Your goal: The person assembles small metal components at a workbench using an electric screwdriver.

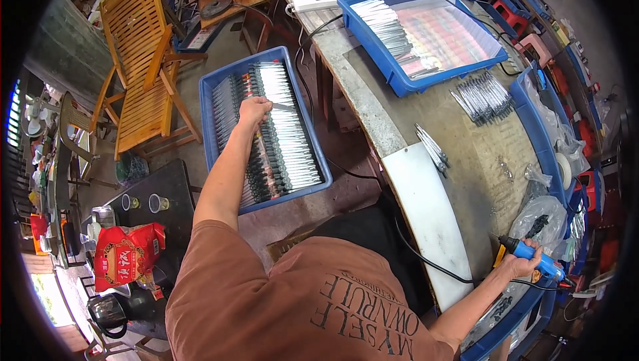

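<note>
Our left hand point(253, 109) reaches out to the left over a blue tray point(212, 88) that sits low beside the bench, and its fingers are pinched together on one slim wrapped pen point(282, 105), held just above the rows. That tray is packed almost edge to edge with pens point(283, 145) in clear sleeves, laid side by side in two or three columns, so we judge it close to full.

Our right hand point(521, 266) is down at the near right edge of the bench point(426, 115), closed around the blue handle of a heat tool point(538, 259) whose cord point(426, 261) trails back toward us.

On the bench, a far tray point(393, 75) holds another batch: a fan of sleeved pens at its left end and a sheet of clear film over the rest. Loose work is still out on the bench: a bundle point(484, 97) of sleeved pens at the right and a few pens point(432, 148) near the white board point(426, 208). Clear bags point(542, 214) lie by the right hand. Judging from this, most pieces are wrapped and trayed, and the loose ones remain to be placed.

A wooden chair point(140, 55) stands far left, a red bag point(126, 251) near left, and a power strip point(319, 0) at the far end.
</note>
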Demonstrator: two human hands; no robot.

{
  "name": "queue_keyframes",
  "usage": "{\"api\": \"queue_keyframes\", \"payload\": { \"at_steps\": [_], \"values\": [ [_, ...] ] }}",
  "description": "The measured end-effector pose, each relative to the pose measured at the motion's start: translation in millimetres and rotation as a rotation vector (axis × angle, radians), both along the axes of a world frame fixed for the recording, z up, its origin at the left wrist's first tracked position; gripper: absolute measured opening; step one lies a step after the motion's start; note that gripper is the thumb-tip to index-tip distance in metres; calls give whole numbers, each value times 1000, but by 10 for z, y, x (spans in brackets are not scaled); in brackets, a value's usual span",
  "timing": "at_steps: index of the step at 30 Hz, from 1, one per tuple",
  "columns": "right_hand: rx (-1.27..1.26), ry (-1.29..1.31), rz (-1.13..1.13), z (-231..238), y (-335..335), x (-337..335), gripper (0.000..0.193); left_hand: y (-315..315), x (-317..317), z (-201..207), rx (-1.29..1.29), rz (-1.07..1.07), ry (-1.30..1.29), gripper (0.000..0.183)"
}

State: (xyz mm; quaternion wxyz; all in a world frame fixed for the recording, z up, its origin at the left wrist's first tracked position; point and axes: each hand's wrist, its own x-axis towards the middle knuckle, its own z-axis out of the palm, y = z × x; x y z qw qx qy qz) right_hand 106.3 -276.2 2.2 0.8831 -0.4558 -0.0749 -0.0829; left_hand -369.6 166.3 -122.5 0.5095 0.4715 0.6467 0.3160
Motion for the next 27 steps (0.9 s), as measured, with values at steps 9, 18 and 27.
{"api": "queue_keyframes", "payload": {
  "at_steps": [9, 18, 27],
  "values": [
    [-2, 15, 9, 21, 19, -32, 19, 111, -137, -222, 223, -51, 492, 14],
    [-23, -13, 16, 0, -20, 16, 20, -70, -30, 6, 305, -50, 711, 19],
    [42, 33, 31, -9, 13, -21, 24, -843, 875, 879, 852, -490, 246, 14]
  ]
}}
